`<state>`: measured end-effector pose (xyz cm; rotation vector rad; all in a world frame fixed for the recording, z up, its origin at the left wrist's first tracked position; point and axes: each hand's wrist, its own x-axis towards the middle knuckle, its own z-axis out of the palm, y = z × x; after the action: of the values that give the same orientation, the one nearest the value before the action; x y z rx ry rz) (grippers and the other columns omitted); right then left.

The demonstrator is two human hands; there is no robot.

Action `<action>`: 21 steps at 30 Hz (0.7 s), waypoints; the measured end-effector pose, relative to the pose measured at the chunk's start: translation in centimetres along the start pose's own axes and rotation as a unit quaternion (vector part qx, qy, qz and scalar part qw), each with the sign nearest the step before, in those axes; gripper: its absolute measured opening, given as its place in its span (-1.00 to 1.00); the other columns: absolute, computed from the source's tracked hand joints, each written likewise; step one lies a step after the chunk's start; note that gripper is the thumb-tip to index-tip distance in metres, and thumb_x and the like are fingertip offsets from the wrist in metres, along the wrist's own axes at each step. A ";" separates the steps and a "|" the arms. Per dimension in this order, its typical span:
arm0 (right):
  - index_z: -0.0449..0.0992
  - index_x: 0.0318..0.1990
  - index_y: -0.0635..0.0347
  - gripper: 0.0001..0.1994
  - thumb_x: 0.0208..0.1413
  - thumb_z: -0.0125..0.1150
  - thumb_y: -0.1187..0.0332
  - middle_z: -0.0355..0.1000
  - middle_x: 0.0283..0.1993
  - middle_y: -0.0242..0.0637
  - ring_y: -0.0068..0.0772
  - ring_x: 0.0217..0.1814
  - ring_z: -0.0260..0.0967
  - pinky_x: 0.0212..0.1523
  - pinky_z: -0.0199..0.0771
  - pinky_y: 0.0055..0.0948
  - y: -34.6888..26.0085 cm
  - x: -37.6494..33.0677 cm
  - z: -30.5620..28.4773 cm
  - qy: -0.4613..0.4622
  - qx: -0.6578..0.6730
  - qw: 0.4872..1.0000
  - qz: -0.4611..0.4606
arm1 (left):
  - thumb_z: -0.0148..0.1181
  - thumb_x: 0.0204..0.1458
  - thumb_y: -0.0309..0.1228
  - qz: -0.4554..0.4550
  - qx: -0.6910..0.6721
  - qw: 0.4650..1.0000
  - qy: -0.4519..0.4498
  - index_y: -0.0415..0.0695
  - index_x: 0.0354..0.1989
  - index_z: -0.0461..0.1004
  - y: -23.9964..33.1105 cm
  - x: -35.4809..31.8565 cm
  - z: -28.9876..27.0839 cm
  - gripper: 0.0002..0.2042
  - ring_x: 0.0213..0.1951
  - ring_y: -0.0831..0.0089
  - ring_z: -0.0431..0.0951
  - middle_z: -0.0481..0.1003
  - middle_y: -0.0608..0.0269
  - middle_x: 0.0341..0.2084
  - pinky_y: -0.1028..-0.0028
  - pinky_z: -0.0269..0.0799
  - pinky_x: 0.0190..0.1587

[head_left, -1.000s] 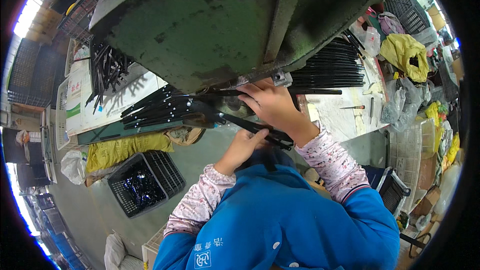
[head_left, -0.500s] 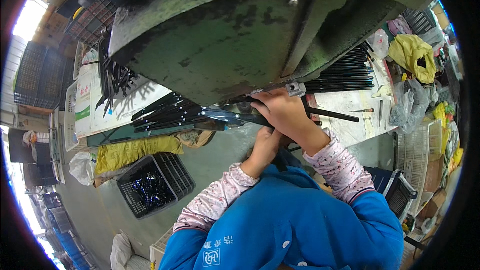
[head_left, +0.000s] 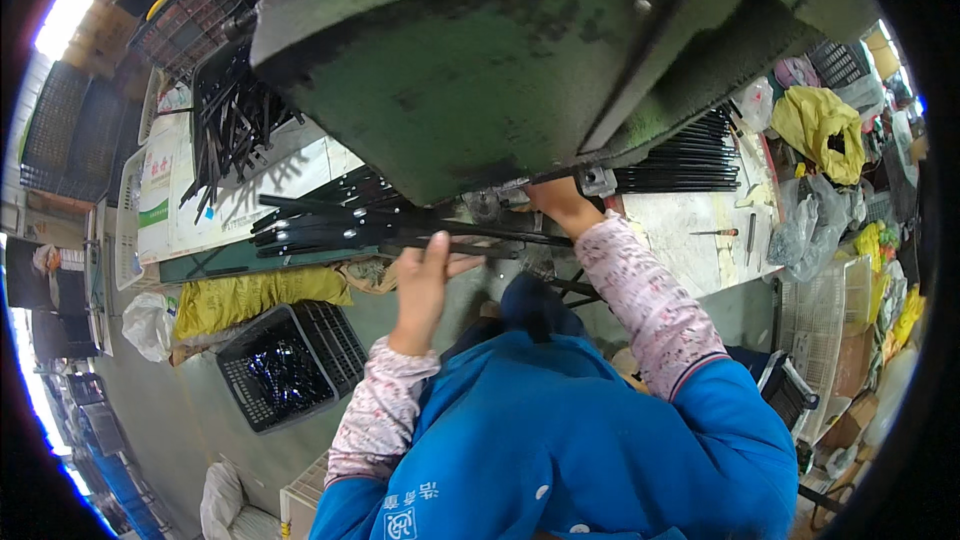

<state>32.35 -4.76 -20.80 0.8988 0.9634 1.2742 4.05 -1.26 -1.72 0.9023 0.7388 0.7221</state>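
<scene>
Head view: the largest item is a green machine, standing directly ahead of the fingers of both hands, its lower edge above those of the right. A white-topped table extends to the right of the right fingers. The right hand reaches in at the machine's edge; its fingertips are hidden, so I cannot tell whether they grip anything. The left hand has thumb and fingers drawn narrow on black bars, which extend from that hold toward the right hand; more, dotted with shiny rivet-like spots, lie just left of the left fingers. Step in hand, as judged: steadying bars at the machine's edge, left hand supporting. The next move calls for a firm left hold and right fingers clear of any moving part. Containers, by apparent size: a pale latticed basket, well right of the right fingers, contents not determinable; a black crate, below and left of the left fingers, holding dark glossy pieces; a mesh crate, far ahead and left of the left fingers, contents unclear. Smallest noted: a screwdriver, right of the right fingers.
</scene>
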 end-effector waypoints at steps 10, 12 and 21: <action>0.37 0.13 0.19 -0.63 0.23 0.00 0.23 0.42 0.10 -0.15 -0.23 0.18 0.29 0.13 0.36 -0.26 7.2 -0.9 2.1 0.050 0.867 0.472 0.151 | -0.06 0.27 -0.36 0.091 -0.149 0.984 -0.038 -0.37 0.01 0.30 3.7 0.9 -2.7 -0.70 -0.18 0.07 0.60 0.51 -0.08 -0.18 0.29 0.64 -0.21; 0.38 0.12 0.19 -0.63 0.22 0.02 0.24 0.42 0.10 -0.15 -0.21 0.17 0.30 0.12 0.36 -0.26 9.6 -1.2 3.0 0.039 0.895 0.418 0.153 | -0.05 0.26 -0.35 0.089 -0.144 0.985 -0.031 -0.38 0.01 0.30 3.1 1.6 -3.0 -0.69 -0.18 0.08 0.60 0.51 -0.08 -0.19 0.29 0.64 -0.20; 0.42 0.09 0.18 -0.64 0.14 0.12 0.30 0.42 0.09 -0.16 -0.11 0.09 0.37 0.10 0.37 -0.27 25.2 -2.8 2.6 0.137 0.960 0.229 0.090 | 0.01 0.24 -0.33 0.069 -0.105 0.992 -0.002 -0.45 -0.13 0.28 2.9 1.6 -2.5 -0.68 -0.17 -0.04 0.59 0.49 -0.19 -0.20 0.26 0.65 -0.19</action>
<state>25.93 -5.35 3.81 2.5932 2.7474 -0.6758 2.24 2.33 -0.67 0.7674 0.5877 0.9025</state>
